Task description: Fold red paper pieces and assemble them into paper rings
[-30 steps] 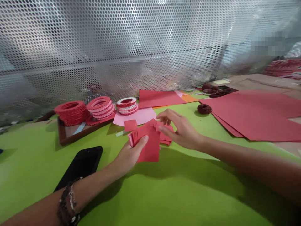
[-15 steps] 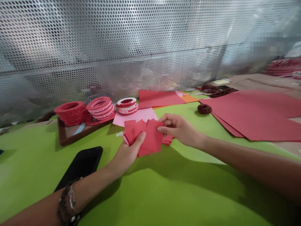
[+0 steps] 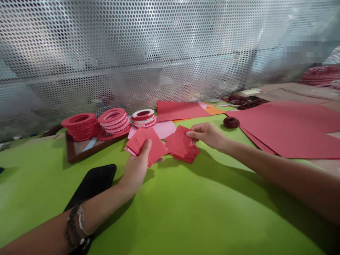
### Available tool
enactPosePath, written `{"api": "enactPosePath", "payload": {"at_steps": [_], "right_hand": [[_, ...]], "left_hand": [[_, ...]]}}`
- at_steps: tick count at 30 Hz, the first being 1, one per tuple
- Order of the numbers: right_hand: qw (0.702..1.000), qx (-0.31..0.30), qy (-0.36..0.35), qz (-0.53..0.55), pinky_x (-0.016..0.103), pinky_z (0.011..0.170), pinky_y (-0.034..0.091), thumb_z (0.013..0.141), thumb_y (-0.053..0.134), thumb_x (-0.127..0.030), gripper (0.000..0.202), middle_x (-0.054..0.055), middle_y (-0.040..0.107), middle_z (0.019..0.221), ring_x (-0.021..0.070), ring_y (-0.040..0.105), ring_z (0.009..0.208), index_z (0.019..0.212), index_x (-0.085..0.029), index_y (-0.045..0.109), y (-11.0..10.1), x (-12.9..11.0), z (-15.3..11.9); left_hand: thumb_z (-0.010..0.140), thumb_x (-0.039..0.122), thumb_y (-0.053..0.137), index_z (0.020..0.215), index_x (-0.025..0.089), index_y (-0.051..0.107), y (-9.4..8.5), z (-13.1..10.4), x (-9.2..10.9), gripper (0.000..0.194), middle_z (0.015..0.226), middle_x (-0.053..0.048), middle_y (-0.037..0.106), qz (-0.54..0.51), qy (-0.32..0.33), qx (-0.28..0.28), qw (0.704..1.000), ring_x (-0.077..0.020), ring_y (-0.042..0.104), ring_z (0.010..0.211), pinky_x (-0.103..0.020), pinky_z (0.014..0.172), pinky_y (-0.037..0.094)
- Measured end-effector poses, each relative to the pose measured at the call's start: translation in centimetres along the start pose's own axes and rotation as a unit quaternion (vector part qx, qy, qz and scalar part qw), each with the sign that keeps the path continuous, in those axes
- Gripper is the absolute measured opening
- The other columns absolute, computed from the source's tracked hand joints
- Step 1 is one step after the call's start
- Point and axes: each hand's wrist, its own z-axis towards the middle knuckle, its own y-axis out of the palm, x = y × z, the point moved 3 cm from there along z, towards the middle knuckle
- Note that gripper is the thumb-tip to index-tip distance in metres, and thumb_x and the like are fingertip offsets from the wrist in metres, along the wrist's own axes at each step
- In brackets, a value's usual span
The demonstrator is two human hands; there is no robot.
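Note:
My left hand (image 3: 138,166) is closed on a fanned stack of red paper squares (image 3: 152,145), its thumb on top; a few pink edges show at the stack's left side. To the right, my right hand (image 3: 205,136) pinches the upper right corner of a single red paper square (image 3: 180,139) between thumb and fingers. That square is over a loose pile of red squares (image 3: 190,156) on the green tabletop (image 3: 164,212). Whether it touches the pile I cannot tell.
A brown tray (image 3: 87,155) with stacks of red, pink and white rings is at the left, a black phone (image 3: 92,184) nearer. Large red sheets (image 3: 289,131) and a dark red coil (image 3: 231,122) lie right. A perforated metal panel (image 3: 170,46) stands behind.
The hands have moved apart: my left hand with its stack shifted left, my right hand drew one square away to the right. More of the loose pile shows between them.

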Motion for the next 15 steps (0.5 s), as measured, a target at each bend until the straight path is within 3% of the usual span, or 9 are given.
{"api": "enactPosePath", "payload": {"at_steps": [3, 5, 8, 12, 15], "right_hand": [[0.995, -0.013, -0.013, -0.102, 0.022, 0.044, 0.029, 0.077, 0.048, -0.032, 0.030, 0.000, 0.050, 0.048, 0.0086, 0.041, 0.043, 0.052, -0.015, 0.053, 0.1, 1.5, 0.2], [0.990, -0.009, -0.022, -0.136, 0.023, 0.046, 0.027, 0.074, 0.051, -0.027, 0.025, 0.001, 0.051, 0.050, 0.0106, 0.043, 0.047, 0.052, -0.015, 0.054, 0.3, 2.2, 0.2], [0.984, 0.009, -0.036, -0.172, 0.025, 0.051, 0.030, 0.071, 0.054, -0.024, 0.011, 0.006, 0.057, 0.063, 0.0161, 0.049, 0.059, 0.069, -0.015, 0.060, 0.5, 2.3, 0.1], [0.983, 0.040, -0.058, -0.167, 0.026, 0.058, 0.036, 0.073, 0.053, -0.027, 0.031, 0.009, 0.057, 0.082, 0.0179, 0.050, 0.071, 0.101, -0.013, 0.051, 0.4, 0.3, -0.5], [0.991, 0.028, -0.101, -0.088, 0.023, 0.056, 0.039, 0.081, 0.044, -0.033, 0.026, 0.002, 0.053, 0.074, 0.0117, 0.049, 0.063, 0.100, -0.015, 0.047, 0.9, -2.2, -1.4]], "left_hand": [[0.077, 0.041, 0.051, 0.115, 0.022, 0.043, 0.3, -0.3, 0.6, 0.043, 0.101, -0.004, 0.064, -0.024, 0.027, 0.028, 0.999, -0.0176, 0.066, 0.068, -0.026, 0.058, 0.053], [0.077, 0.039, 0.051, 0.113, 0.020, 0.045, 0.5, -0.4, 0.6, 0.041, 0.097, -0.005, 0.065, -0.030, 0.028, 0.019, 0.999, -0.0179, 0.066, 0.066, -0.026, 0.055, 0.053], [0.076, 0.038, 0.054, 0.109, 0.019, 0.050, 0.6, -0.7, 0.4, 0.038, 0.094, -0.006, 0.067, -0.002, 0.021, -0.001, 1.000, -0.0206, 0.066, 0.071, -0.028, 0.059, 0.053], [0.070, 0.039, 0.060, 0.095, 0.022, 0.060, 0.5, -1.5, 1.0, 0.030, 0.100, -0.004, 0.066, 0.098, 0.033, 0.002, 0.995, -0.0230, 0.060, 0.091, -0.028, 0.079, 0.048], [0.070, 0.036, 0.060, 0.092, 0.023, 0.062, 0.8, -1.8, 1.6, 0.025, 0.102, -0.002, 0.065, 0.134, 0.060, -0.008, 0.989, -0.0223, 0.057, 0.097, -0.028, 0.087, 0.043]]}}
